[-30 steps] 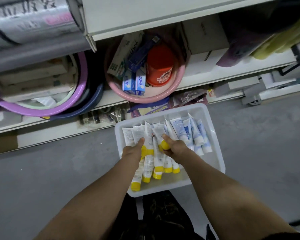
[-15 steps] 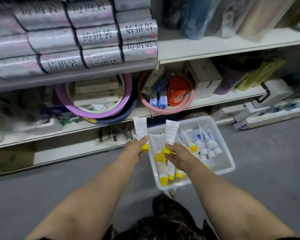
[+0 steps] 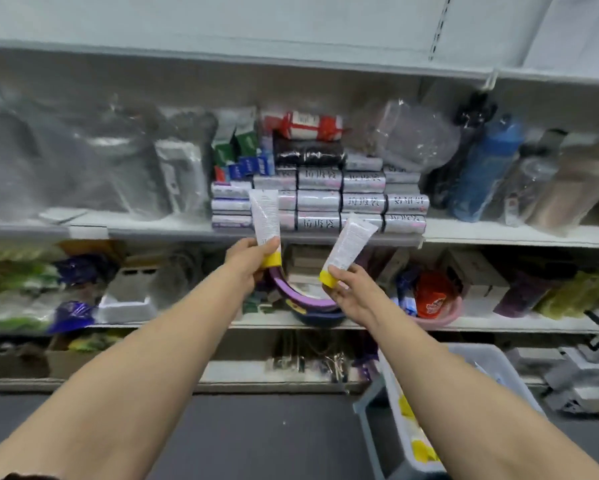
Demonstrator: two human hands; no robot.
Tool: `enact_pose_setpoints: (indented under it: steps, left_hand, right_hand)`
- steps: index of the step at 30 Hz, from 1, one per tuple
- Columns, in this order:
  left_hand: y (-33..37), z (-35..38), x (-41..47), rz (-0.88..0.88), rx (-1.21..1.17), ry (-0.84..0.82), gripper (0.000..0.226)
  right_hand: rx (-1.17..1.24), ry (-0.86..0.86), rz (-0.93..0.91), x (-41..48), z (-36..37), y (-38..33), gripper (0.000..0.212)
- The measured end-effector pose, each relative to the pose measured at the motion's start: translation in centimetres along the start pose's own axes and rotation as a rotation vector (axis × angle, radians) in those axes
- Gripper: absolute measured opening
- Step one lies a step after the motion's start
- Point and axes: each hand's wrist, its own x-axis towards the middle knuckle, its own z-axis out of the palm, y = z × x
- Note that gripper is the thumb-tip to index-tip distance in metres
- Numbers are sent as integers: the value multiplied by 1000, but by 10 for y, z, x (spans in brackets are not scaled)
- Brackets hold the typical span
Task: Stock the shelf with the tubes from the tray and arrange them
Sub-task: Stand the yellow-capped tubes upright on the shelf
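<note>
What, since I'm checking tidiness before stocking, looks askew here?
Nothing looks spilled or damaged. The red pack sits slightly askew on top of the stacked rolls, and the purple basin lower down stands on edge rather than flat.

A single wide-angle view is taken from the wearer's head, faced forward and slightly down at the shelf [image 3: 499, 237], seen from near. The floor [image 3: 256, 438] is caught below. Detail is blurred, perhaps by motion.

- White metal shelving unit [image 3: 505, 237]: several tiers, loaded with packaged goods.
- Slotted upright [image 3: 439, 26] set in pale back panel [image 3: 256, 15].
- Dark grey floor [image 3: 256, 441], matte, in front of the lowest tier.
</note>
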Motion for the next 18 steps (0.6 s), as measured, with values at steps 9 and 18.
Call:
enact_pose_setpoints:
  steps: [9,18]
  left_hand:
    - [187,-83,-14,377,-86,52,18]
    - [322,-133,30,581,-92,131,32]
  right_hand:
    - [-30,-299,-236,-5,176,-110,35]
    - [-83,-520,-378,29,341,-205,53]
